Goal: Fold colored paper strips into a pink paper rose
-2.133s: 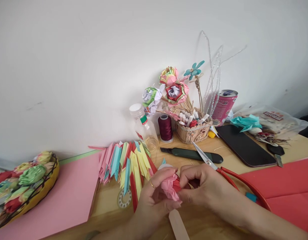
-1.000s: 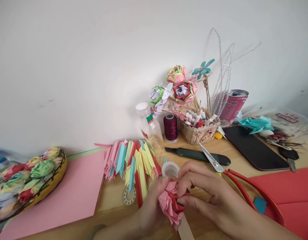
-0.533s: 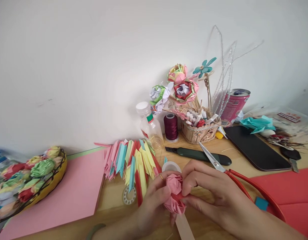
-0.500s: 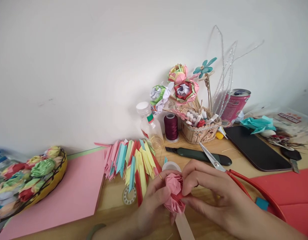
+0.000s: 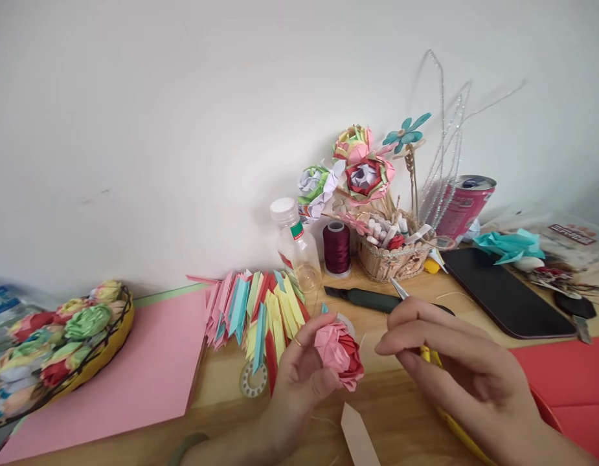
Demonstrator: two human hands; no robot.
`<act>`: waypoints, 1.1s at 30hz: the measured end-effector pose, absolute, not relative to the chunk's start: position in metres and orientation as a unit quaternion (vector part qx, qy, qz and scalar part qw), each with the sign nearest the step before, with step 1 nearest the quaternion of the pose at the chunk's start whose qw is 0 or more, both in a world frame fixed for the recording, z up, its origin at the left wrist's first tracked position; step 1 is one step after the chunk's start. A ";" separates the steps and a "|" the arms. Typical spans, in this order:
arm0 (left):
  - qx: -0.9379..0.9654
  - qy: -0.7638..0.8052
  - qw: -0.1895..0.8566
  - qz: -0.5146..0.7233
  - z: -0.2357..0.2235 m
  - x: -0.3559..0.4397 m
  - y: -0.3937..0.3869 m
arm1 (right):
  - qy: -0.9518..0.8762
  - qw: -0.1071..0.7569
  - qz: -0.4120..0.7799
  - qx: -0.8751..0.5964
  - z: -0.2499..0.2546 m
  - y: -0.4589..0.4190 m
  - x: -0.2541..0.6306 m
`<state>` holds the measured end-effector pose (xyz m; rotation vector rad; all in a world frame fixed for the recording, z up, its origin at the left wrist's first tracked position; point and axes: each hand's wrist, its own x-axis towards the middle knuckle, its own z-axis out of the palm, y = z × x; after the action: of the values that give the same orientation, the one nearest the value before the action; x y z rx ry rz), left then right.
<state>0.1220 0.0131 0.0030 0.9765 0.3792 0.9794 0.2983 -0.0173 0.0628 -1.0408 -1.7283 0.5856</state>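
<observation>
My left hand [image 5: 302,391] is closed around a folded paper flower [image 5: 342,355] with pink and red petals, its thumb on the near side. To the right of the flower, my right hand [image 5: 449,362] is apart from it, with thumb and fingertips pinched together. Whatever sits in that pinch is too small to make out; a fine pale strand shows by the flower. Scissors [image 5: 399,288] lie partly hidden beneath my right hand. A yellow curved handle [image 5: 449,414] shows under that hand. A pale pointed strip [image 5: 358,437] lies below the flower.
Folded paper strips [image 5: 250,310] fan out at left, near pink sheets [image 5: 134,362] and a basket of paper flowers [image 5: 124,333]. A bottle [image 5: 299,252], thread spool [image 5: 337,249], craft knife [image 5: 367,298], decorated container [image 5: 394,262], can [image 5: 467,204] and phone [image 5: 508,294] stand or lie behind my hands.
My right hand has left the flower and moved right, over the scissors. The flower is turned in my left hand, showing more red. A yellow handle now shows under my right hand.
</observation>
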 end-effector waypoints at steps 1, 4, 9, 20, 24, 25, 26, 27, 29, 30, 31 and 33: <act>0.459 0.179 0.742 0.455 0.002 0.122 0.013 | -0.697 0.500 0.260 -0.444 0.062 -0.017 0.298; 0.498 0.211 0.695 0.474 0.001 0.121 0.013 | -0.665 0.472 0.342 -0.467 0.061 -0.015 0.296; 0.586 0.218 0.602 0.497 0.005 0.121 0.012 | -0.646 0.410 0.429 -0.481 0.063 -0.012 0.289; 0.725 0.221 0.403 0.513 0.003 0.119 0.014 | -0.585 0.411 0.519 -0.468 0.060 -0.007 0.287; 0.742 0.229 0.362 0.516 0.006 0.121 0.014 | -0.601 0.405 0.487 -0.487 0.058 -0.008 0.285; 0.745 0.231 0.354 0.517 0.007 0.122 0.013 | -0.611 0.402 0.468 -0.496 0.057 -0.008 0.285; 0.747 0.232 0.345 0.519 0.007 0.122 0.013 | -0.621 0.399 0.445 -0.507 0.056 -0.009 0.284; 0.749 0.234 0.336 0.521 0.007 0.122 0.012 | -0.632 0.396 0.420 -0.517 0.056 -0.009 0.283; 0.750 0.243 0.325 0.523 0.006 0.123 0.012 | -0.652 0.390 0.380 -0.528 0.056 -0.010 0.282; 0.749 0.247 0.324 0.522 0.006 0.123 0.012 | -0.660 0.386 0.370 -0.527 0.056 -0.010 0.282; 0.749 0.250 0.324 0.522 0.005 0.122 0.012 | -0.667 0.383 0.365 -0.525 0.056 -0.011 0.282; 0.747 0.250 0.325 0.523 0.004 0.122 0.012 | -0.677 0.379 0.363 -0.516 0.057 -0.011 0.282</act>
<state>0.1222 0.0118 0.0044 1.9584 0.6556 1.3724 0.2815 -0.0106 0.0569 -1.3186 -1.7285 0.9277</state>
